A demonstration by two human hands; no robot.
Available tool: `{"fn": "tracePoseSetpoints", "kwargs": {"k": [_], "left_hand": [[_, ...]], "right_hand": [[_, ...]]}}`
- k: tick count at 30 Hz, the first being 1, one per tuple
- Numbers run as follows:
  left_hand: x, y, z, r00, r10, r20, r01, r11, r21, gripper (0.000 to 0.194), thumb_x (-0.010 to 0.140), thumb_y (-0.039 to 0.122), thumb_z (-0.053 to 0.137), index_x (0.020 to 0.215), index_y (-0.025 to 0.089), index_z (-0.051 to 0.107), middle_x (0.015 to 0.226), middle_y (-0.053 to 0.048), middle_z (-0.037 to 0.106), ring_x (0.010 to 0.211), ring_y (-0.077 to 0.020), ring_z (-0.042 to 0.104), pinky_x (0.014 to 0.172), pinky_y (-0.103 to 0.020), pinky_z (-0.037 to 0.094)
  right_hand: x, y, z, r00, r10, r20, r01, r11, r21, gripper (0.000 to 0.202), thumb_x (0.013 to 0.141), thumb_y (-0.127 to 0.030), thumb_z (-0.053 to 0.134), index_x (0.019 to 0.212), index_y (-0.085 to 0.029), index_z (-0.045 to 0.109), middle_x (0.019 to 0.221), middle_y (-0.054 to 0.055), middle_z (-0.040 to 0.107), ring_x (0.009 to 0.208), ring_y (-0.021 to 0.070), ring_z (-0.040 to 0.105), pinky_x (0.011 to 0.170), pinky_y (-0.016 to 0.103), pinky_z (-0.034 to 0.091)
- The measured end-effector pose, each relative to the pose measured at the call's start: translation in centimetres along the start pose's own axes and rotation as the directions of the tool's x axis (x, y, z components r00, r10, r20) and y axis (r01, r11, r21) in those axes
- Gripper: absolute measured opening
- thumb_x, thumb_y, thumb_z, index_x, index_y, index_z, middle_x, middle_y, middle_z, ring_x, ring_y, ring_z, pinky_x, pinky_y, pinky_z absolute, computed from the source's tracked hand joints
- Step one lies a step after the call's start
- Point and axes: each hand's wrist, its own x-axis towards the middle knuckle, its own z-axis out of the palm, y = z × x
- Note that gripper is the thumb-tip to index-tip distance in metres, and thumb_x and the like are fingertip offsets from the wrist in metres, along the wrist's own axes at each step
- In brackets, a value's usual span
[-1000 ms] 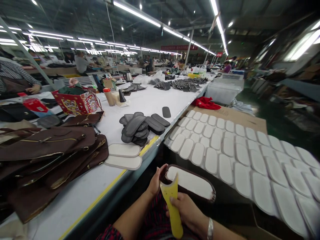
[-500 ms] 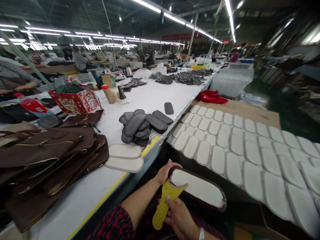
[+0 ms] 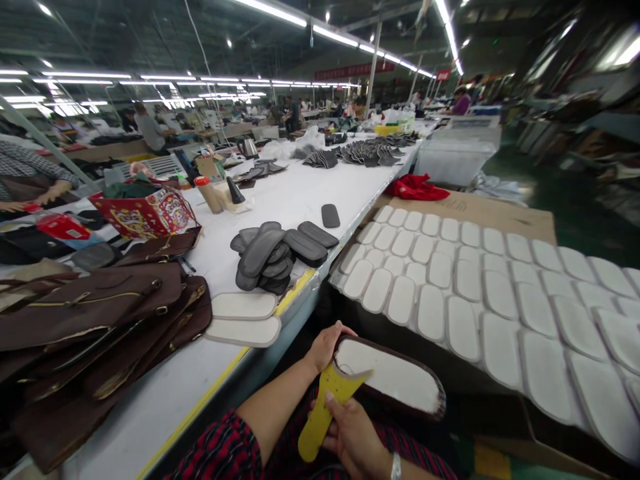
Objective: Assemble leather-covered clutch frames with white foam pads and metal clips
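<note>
My left hand [image 3: 326, 345] grips the near end of a dark brown piece with a long white oval panel [image 3: 395, 375]; its fingers wrap around the edge and are partly hidden behind it. In my right hand [image 3: 353, 430] is a flat yellow tool [image 3: 325, 403] with a forked, crescent-shaped end, pinched under the thumb. The fork lies against the near end of the white panel, close to my left hand. The brown rim stands up around the panel, and its far end looks rough and whitish. Both hands are over my lap, beside the table edge.
White oval pads [image 3: 470, 320] lie in rows on cardboard [image 3: 520, 217] to the right. On the white table [image 3: 280, 193] are a pile of grey oval pads [image 3: 263, 257], two white pads [image 3: 244, 331], brown bags [image 3: 100, 313] and a red gift bag [image 3: 145, 212]. A co-worker sits at far left.
The view has shifted slightly. My hands, the yellow tool and the brown piece keep nearly the same positions to each other. At far left, the co-worker's hands have moved near the red bottle.
</note>
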Motion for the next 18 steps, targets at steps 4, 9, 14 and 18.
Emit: {"fn": "tracePoseSetpoints", "kwargs": {"k": [4, 9, 14, 18], "left_hand": [[-0.2, 0.2, 0.7, 0.998, 0.035, -0.052, -0.025, 0.984, 0.179, 0.061, 0.088, 0.054, 0.019, 0.082, 0.013, 0.064, 0.075, -0.003, 0.062, 0.073, -0.0152, 0.055, 0.068, -0.025, 0.043], [-0.3, 0.6, 1.3, 0.994, 0.056, -0.091, -0.023, 0.944, 0.328, 0.046, 0.084, 0.054, 0.036, 0.075, 0.016, 0.060, 0.069, 0.000, 0.056, 0.067, -0.0140, 0.051, 0.064, -0.025, 0.040], [-0.1, 1.2, 2.2, 0.988, 0.095, -0.122, -0.032, 0.896, 0.442, 0.031, 0.068, 0.050, 0.062, 0.069, 0.019, 0.056, 0.071, 0.001, 0.053, 0.074, -0.0171, 0.049, 0.077, -0.030, 0.037], [0.0, 1.4, 3.1, 0.979, 0.083, -0.185, 0.000, 0.913, 0.409, 0.035, 0.062, 0.052, 0.066, 0.066, 0.019, 0.054, 0.071, -0.001, 0.052, 0.079, -0.0208, 0.050, 0.082, -0.034, 0.036]], "right_hand": [[-0.5, -0.2, -0.4, 0.999, 0.004, 0.032, -0.004, 1.000, 0.014, 0.051, 0.057, -0.049, 0.074, 0.083, -0.017, 0.045, 0.076, 0.003, 0.066, 0.073, 0.0202, 0.065, 0.060, 0.029, 0.051], [-1.1, -0.9, -0.8, 1.000, 0.002, 0.010, -0.001, 1.000, -0.019, 0.031, 0.071, -0.037, 0.065, 0.083, -0.017, 0.044, 0.071, 0.002, 0.065, 0.068, 0.0180, 0.065, 0.059, 0.029, 0.050], [-1.8, -1.5, -1.0, 1.000, -0.027, -0.008, 0.027, 0.998, -0.056, 0.022, 0.077, -0.032, 0.057, 0.088, -0.018, 0.045, 0.073, 0.004, 0.064, 0.062, 0.0185, 0.064, 0.055, 0.030, 0.049], [-1.9, -1.6, -1.6, 0.997, -0.080, -0.014, 0.078, 0.992, -0.096, 0.027, 0.071, -0.037, 0.061, 0.085, -0.018, 0.047, 0.068, 0.005, 0.063, 0.059, 0.0210, 0.063, 0.050, 0.030, 0.047]]}}
